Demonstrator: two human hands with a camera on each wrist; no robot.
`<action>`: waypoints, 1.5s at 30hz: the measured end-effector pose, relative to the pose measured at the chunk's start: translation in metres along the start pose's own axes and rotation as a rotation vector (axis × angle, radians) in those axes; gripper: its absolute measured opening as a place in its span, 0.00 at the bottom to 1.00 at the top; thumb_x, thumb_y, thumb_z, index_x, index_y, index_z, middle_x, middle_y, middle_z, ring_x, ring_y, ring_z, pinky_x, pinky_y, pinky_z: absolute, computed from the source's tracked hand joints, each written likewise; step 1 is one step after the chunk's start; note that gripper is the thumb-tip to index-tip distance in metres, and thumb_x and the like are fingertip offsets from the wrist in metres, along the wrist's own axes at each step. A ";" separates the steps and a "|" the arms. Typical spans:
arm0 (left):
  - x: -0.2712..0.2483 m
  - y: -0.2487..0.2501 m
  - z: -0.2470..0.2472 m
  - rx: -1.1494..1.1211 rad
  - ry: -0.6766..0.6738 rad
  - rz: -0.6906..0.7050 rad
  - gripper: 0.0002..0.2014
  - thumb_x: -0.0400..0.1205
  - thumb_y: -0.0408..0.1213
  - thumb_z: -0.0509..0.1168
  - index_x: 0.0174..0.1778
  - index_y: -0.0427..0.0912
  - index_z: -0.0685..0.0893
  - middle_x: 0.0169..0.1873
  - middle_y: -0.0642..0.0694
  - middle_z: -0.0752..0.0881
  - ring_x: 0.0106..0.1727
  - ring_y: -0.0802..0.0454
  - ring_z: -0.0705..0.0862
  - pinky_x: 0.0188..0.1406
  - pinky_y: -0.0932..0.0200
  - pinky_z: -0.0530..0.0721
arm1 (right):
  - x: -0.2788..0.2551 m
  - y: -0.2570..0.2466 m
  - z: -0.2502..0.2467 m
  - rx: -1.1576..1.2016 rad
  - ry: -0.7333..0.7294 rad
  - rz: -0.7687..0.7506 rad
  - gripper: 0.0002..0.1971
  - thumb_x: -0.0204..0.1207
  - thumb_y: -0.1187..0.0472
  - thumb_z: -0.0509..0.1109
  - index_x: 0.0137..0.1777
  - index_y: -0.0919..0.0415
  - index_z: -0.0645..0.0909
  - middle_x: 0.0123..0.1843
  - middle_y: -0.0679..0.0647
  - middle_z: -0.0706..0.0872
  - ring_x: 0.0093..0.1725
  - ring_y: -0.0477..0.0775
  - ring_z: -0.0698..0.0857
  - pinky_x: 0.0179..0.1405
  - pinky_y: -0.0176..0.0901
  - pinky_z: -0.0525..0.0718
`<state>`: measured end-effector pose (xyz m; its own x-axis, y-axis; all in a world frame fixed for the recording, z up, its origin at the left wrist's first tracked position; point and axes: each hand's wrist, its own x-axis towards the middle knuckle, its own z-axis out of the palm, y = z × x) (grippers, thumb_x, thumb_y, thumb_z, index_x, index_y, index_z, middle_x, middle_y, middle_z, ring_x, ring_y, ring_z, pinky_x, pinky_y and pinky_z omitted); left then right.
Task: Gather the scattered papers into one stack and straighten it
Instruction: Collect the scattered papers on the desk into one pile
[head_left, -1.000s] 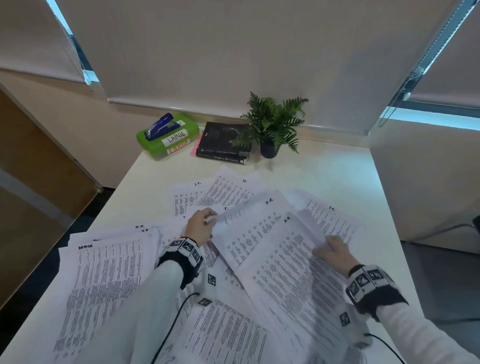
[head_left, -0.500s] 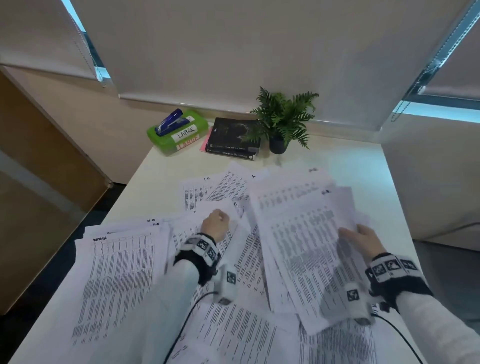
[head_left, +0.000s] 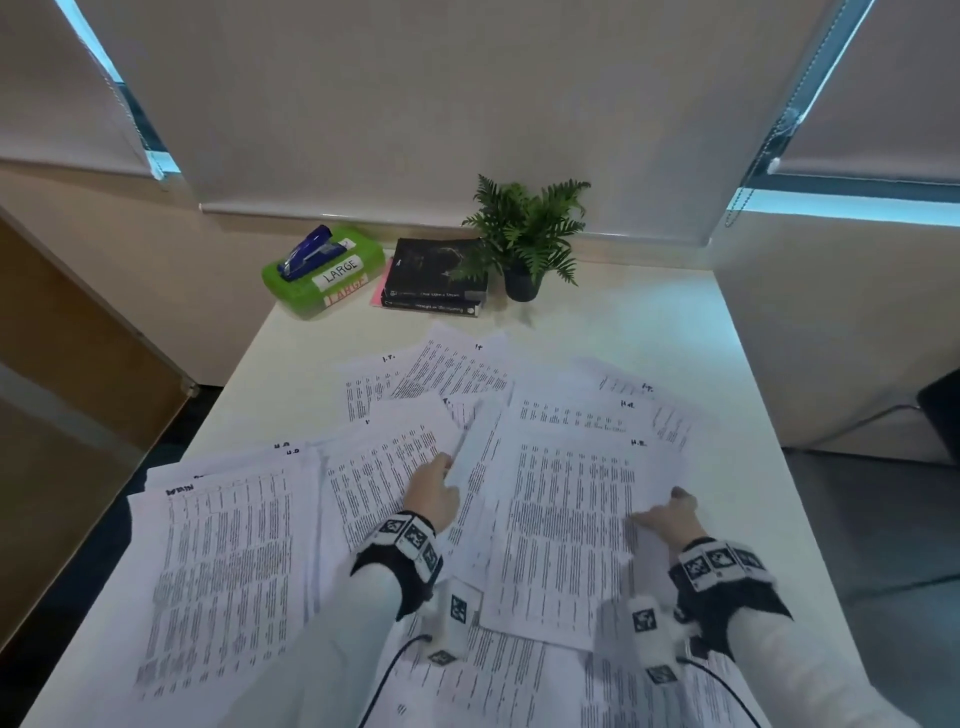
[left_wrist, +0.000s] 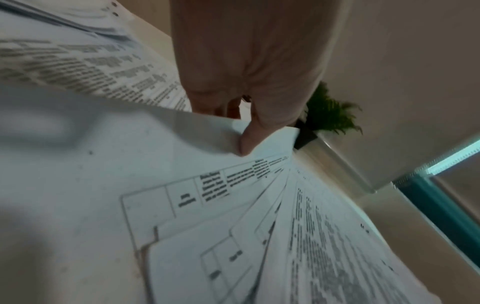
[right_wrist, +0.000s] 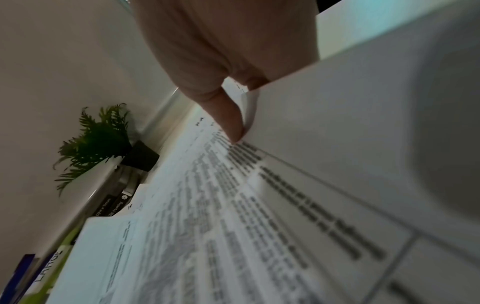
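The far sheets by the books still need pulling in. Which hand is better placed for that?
Probably left: the left hand sits just below the far sheets; the right hand holds the bundle's right edge, farther away.

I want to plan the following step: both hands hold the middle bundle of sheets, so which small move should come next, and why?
Probably slide the bundle, pinched by the left hand and right hand, leftward onto the left pile, since those sheets still lie apart.

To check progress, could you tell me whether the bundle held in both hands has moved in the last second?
Yes: the bundle turned from skewed to roughly square with the table edge by the potted plant.
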<state>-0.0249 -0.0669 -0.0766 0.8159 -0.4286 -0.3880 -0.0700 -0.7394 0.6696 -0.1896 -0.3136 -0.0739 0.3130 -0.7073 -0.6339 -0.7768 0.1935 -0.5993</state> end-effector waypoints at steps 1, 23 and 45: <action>-0.001 -0.003 -0.001 -0.048 -0.009 -0.023 0.14 0.82 0.26 0.56 0.63 0.38 0.73 0.54 0.45 0.79 0.46 0.49 0.79 0.39 0.63 0.77 | -0.006 -0.003 0.002 0.011 -0.035 0.001 0.37 0.72 0.74 0.71 0.78 0.70 0.55 0.75 0.70 0.67 0.73 0.68 0.70 0.71 0.56 0.70; -0.037 0.007 -0.030 -0.405 -0.285 0.018 0.27 0.83 0.37 0.62 0.79 0.42 0.64 0.75 0.44 0.74 0.74 0.45 0.74 0.75 0.45 0.70 | -0.048 -0.020 0.021 0.201 -0.369 -0.157 0.22 0.76 0.60 0.70 0.68 0.65 0.73 0.69 0.60 0.79 0.64 0.61 0.79 0.66 0.58 0.76; -0.088 -0.024 -0.005 0.235 -0.139 -0.083 0.24 0.84 0.46 0.60 0.73 0.39 0.71 0.72 0.40 0.72 0.67 0.42 0.78 0.63 0.54 0.77 | -0.064 0.060 -0.028 0.066 -0.002 -0.078 0.16 0.81 0.54 0.54 0.55 0.67 0.76 0.36 0.57 0.79 0.36 0.57 0.78 0.35 0.44 0.74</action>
<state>-0.0921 -0.0089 -0.0559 0.7389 -0.4166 -0.5296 -0.1508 -0.8682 0.4727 -0.2721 -0.2754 -0.0555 0.3728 -0.7204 -0.5849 -0.7121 0.1821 -0.6781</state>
